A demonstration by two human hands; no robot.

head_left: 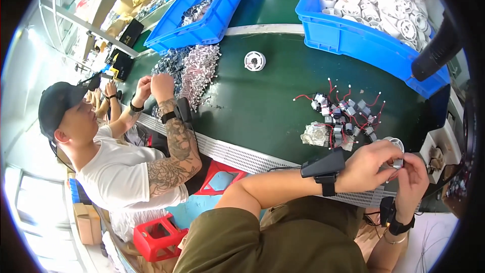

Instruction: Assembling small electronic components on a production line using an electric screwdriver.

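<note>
Right hand (414, 178): fingertips pinch a small grey motor (398, 163).
Left hand (370, 166): fingers bent close at the motor; its grip I cannot tell.
Near edge: perforated metal strip (237, 153).
Open room: green bench (252, 108), left of the motor pile (347, 114).
Writing: marks on a black box (132, 33), too small to read.

Hard to make out fully the small grey part (398, 163), partly covered by the left hand (368, 166) and right hand (413, 178), or the white round piece (396, 143), partly hidden behind them, or the right forearm (386, 253), cut off by the lower edge.
</note>
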